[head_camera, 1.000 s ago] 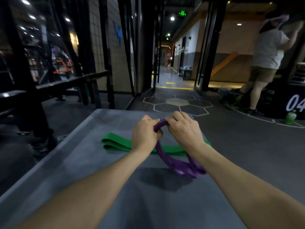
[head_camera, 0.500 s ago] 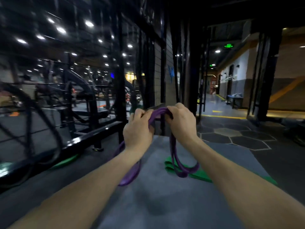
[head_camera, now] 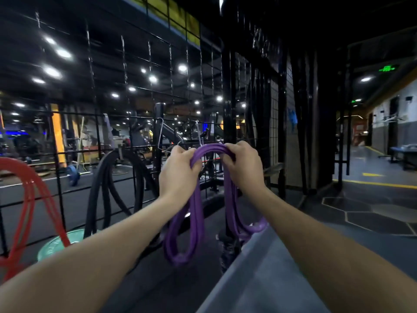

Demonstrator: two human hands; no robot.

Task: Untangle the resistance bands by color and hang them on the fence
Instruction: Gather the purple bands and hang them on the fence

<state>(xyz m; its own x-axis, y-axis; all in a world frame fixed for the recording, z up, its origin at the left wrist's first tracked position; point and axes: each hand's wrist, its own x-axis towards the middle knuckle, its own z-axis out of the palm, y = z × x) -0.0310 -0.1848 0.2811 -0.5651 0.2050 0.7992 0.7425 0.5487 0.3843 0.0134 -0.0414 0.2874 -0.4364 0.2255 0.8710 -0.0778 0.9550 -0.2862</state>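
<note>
Two hands grip purple band (head_camera: 195, 213) — red band (head_camera: 29, 190) hanging

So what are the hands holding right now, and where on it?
Both the left hand and right hand grip the purple resistance band at the top of its bunched loops, which hang below.

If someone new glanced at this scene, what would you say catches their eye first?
First the purple band, held up at centre by the left hand and right hand, its loops hanging down on both sides. Behind it stands the black wire fence, with a red band hanging at far left and black bands beside it.
</note>
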